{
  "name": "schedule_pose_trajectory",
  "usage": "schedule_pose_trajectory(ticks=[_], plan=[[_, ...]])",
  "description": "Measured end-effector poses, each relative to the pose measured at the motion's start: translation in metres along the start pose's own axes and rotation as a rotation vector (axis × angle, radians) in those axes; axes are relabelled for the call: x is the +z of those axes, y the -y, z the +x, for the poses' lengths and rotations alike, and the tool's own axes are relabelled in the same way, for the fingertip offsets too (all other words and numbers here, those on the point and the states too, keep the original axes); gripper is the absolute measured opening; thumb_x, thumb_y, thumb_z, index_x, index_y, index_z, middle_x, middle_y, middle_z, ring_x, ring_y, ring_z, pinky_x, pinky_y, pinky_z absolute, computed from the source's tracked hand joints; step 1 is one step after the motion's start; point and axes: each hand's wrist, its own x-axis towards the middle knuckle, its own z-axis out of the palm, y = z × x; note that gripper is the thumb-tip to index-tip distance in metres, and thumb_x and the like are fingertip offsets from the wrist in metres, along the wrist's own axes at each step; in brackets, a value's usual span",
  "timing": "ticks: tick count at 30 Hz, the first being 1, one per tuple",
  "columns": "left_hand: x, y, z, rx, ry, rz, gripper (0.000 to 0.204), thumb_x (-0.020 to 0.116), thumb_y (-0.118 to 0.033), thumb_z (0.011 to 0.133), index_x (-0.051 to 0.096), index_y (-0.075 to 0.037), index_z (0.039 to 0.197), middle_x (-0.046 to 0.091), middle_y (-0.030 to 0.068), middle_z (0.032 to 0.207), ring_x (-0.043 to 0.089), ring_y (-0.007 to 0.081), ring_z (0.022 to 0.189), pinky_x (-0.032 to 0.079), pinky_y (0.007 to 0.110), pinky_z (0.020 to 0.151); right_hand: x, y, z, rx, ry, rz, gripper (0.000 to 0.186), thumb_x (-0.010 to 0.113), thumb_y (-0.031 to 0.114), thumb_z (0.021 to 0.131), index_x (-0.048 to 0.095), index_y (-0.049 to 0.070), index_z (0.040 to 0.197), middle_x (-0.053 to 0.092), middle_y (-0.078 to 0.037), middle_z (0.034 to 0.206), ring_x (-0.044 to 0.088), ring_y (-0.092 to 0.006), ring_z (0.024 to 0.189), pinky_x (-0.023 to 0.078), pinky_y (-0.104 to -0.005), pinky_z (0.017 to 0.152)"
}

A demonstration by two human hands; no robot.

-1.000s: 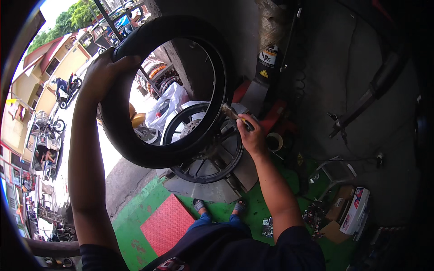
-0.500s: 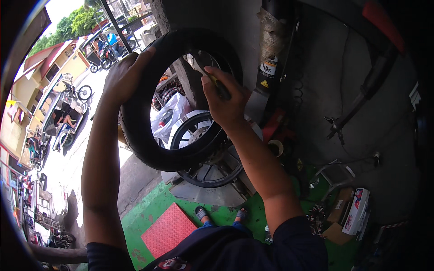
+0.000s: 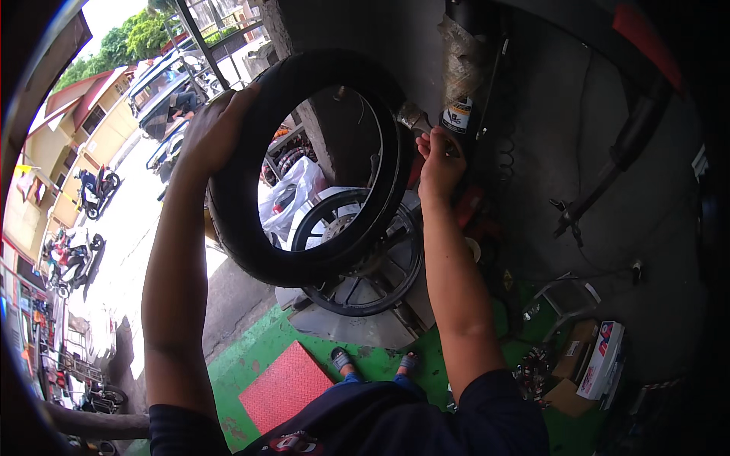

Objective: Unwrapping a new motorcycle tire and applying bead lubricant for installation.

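A black motorcycle tire point(image 3: 236, 220) is held up in front of me, tilted, its round opening facing me. At its upper left rim, my left hand point(image 3: 217, 131) is wrapped round the tread. My right hand point(image 3: 441, 169) is closed on a paintbrush point(image 3: 414, 118), whose pale bristle end is at the tire's upper right outer edge. Whether the bristles touch the rubber I cannot tell. Below and partly behind the tire, a black spoked wheel rim point(image 3: 357, 305) lies on a grey machine table point(image 3: 334, 330).
A black machine column point(image 3: 462, 80) with torn wrapping stands beyond my right hand. A red mat point(image 3: 285, 387) lies on the green floor by my feet. Opened cardboard boxes point(image 3: 570, 365) are at the lower right. A sunlit street with parked motorcycles point(image 3: 72, 262) runs along the left.
My right hand has moved the paintbrush from inside the tire's opening to the right, to its outer edge. The left hand keeps its grip. A vehicle has appeared on the street.
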Motion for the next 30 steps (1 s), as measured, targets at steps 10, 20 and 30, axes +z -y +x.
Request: schedule_pose_trajectory(ticks=[10, 20, 30], plan=[[0.012, 0.021, 0.004, 0.000, -0.069, 0.022, 0.046, 0.041, -0.035, 0.103, 0.058, -0.016, 0.140, 0.065, 0.0222, 0.133, 0.062, 0.0389, 0.122, 0.044, 0.044, 0.104, 0.065, 0.070, -0.118, -0.400, 0.696, -0.162, 0.027, 0.072, 0.009, 0.094, 0.070, 0.002, 0.120, 0.074, -0.009, 0.101, 0.073, -0.0140, 0.091, 0.057, -0.0291, 0.078], [0.013, 0.038, 0.011, -0.089, -0.012, -0.011, 0.053, 0.037, -0.045, 0.104, 0.054, -0.018, 0.145, 0.064, 0.0202, 0.136, 0.059, 0.0378, 0.127, 0.040, 0.044, 0.109, 0.004, 0.047, -0.190, -0.417, 1.106, -0.184, 0.027, 0.074, 0.009, 0.091, 0.070, 0.002, 0.116, 0.075, -0.013, 0.102, 0.075, -0.0240, 0.096, 0.060, -0.0340, 0.083], [0.017, 0.035, 0.021, -0.300, -0.064, -0.364, 0.056, 0.044, -0.050, 0.105, 0.061, -0.010, 0.142, 0.069, 0.0166, 0.128, 0.064, 0.0221, 0.117, 0.040, 0.034, 0.109, -0.029, 0.018, -0.223, 0.707, 0.695, 0.083, 0.025, 0.067, 0.015, 0.099, 0.069, -0.002, 0.116, 0.075, -0.013, 0.096, 0.075, -0.0177, 0.085, 0.061, -0.0273, 0.075]])
